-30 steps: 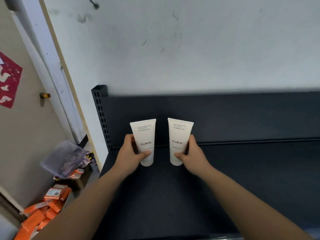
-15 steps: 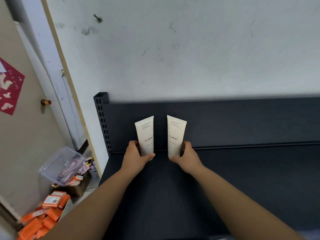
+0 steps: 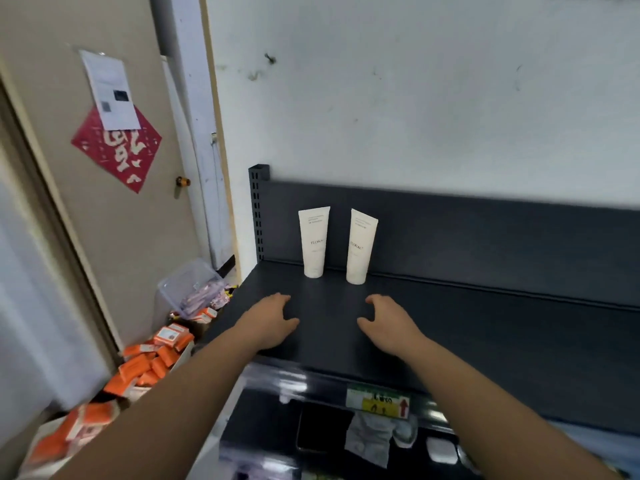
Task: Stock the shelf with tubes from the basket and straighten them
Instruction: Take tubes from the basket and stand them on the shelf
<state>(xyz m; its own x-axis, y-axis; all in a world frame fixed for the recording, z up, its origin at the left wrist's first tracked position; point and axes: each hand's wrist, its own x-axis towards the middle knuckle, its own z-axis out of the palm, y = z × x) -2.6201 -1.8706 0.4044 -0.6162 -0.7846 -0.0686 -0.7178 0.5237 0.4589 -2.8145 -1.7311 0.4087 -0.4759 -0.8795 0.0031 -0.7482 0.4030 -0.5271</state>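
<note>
Two tubes [image 3: 314,242] stand cap-down just beyond my left hand [image 3: 273,320] and right hand [image 3: 388,323], set far back on the shelf [image 3: 502,327] so labels face out; both hands hover empty, fingers loosely curled.

Two tubes [image 3: 314,242] on shelf [image 3: 485,323] — side by side

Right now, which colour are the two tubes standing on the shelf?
Both tubes are white with faint grey lettering; the head view shows them.
</note>
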